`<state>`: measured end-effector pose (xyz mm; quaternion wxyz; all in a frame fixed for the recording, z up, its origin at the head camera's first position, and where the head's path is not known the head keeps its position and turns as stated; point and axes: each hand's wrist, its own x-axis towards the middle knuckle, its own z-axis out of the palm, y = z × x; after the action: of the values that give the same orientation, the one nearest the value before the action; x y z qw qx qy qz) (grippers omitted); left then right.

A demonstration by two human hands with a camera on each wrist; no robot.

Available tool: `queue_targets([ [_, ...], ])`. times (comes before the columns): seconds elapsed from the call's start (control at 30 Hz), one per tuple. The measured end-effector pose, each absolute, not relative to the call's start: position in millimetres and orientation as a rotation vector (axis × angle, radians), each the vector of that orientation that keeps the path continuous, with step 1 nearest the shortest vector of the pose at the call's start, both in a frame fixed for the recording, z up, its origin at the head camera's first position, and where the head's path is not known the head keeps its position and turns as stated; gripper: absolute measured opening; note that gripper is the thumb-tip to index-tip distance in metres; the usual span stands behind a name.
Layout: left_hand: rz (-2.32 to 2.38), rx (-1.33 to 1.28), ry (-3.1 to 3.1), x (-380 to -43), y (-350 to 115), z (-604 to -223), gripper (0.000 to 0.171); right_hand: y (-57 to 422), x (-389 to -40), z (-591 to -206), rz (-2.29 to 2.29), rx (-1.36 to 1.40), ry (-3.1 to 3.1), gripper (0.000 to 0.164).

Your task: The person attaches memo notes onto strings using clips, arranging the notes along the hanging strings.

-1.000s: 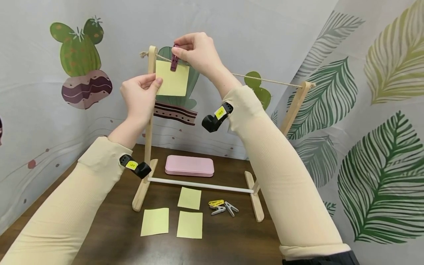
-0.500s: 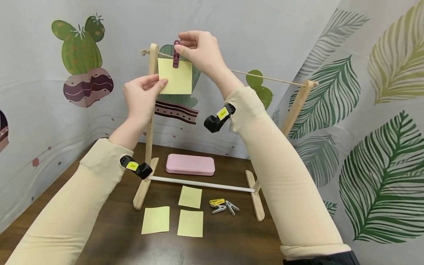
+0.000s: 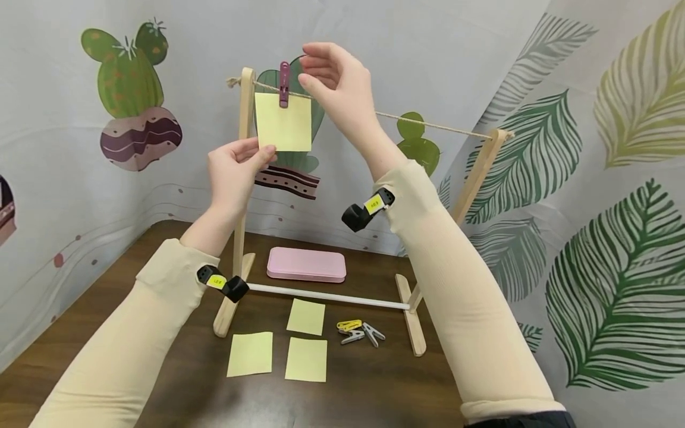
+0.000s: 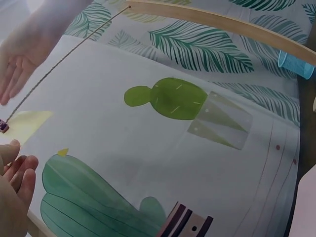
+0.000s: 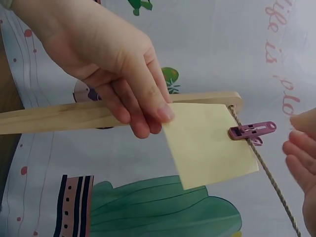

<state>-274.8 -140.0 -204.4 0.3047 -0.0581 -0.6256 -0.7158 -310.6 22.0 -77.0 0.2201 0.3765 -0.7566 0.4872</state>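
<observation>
A yellow sticky note (image 3: 283,122) hangs from the twine (image 3: 439,126) near the rack's left post, with a purple clothespin (image 3: 284,84) clamped upright over its top edge. My left hand (image 3: 235,172) pinches the note's lower left corner, thumb in front and a finger behind. In the right wrist view, the thumb (image 5: 165,112) overlaps that corner, and the clothespin (image 5: 253,130) grips both note and twine. My right hand (image 3: 342,83) is just right of the clothespin, apart from it, fingers loosely bent and holding nothing.
On the brown table lie several yellow notes (image 3: 306,359), beside a small pile of yellow and grey clothespins (image 3: 353,331). A pink case (image 3: 306,264) sits behind the rack's white crossbar (image 3: 332,296). The right wooden post (image 3: 478,172) stands beyond my right forearm.
My right hand has let go of the purple clothespin and moved up and right. My left hand has slid down from the note's left edge to its lower corner.
</observation>
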Motion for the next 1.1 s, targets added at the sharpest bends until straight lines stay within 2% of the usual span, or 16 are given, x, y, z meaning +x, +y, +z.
queue_targets([
  [0.23, -1.859, -0.171, -1.715, -276, -139, -221, 0.039, 37, -294, -100, 1.459, 1.070, -1.958, 0.030],
  [0.47, -1.770, -0.248, -1.922, -279, -136, -249, 0.043, 59, -302, -140, 1.468, 1.109, -1.856, 0.023],
  [1.1, -1.948, -0.167, -2.173, -287, -115, -391, 0.044, 125, -312, -303, 1.578, 0.869, -2.077, 0.019],
])
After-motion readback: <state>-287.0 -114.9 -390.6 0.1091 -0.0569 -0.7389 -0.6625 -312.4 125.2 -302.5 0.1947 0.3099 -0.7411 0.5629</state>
